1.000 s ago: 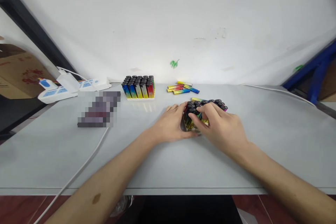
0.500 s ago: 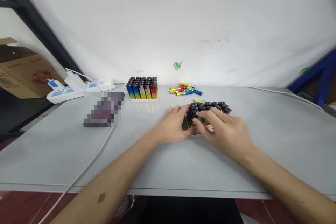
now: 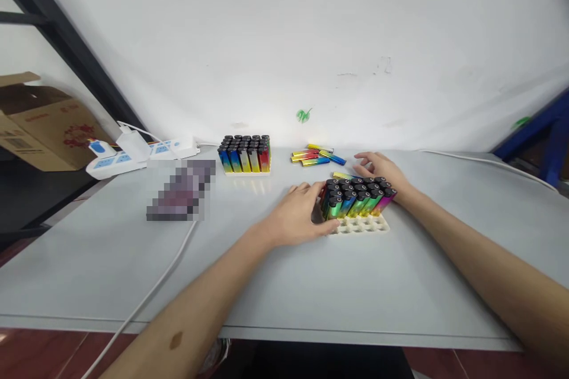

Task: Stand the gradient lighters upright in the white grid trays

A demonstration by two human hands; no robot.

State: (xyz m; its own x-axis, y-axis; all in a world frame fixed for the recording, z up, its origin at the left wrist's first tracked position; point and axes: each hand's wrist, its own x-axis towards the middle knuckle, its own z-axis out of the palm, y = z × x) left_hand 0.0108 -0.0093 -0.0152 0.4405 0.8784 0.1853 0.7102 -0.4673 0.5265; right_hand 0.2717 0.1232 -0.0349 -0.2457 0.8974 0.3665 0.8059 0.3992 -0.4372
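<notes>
My left hand [image 3: 299, 213] grips the left end of a white lighter tray [image 3: 362, 225], its thumb at the front corner and its fingers around the far side. Several black-topped, multicoloured lighters [image 3: 355, 196] stand upright in the tray's back rows, while the front holes are bare. Behind the tray's right end, my right hand [image 3: 382, 170] is open, fingers stretched to the left and holding nothing visible. Near those fingers lies a shiny yellow lighter body [image 3: 340, 175], partly hidden by the standing lighters.
Several shiny lighter bodies [image 3: 316, 157] lie in a loose pile near the wall. A second filled lighter tray [image 3: 246, 173] stands further left. A blurred-out phone-like object [image 3: 182, 192], a white cable [image 3: 173, 260] and a power strip [image 3: 120, 161] occupy the left side.
My right hand has left the front of the tray and moved up behind its right end, uncovering the lighters and bare front holes. My left hand stays on the tray.
</notes>
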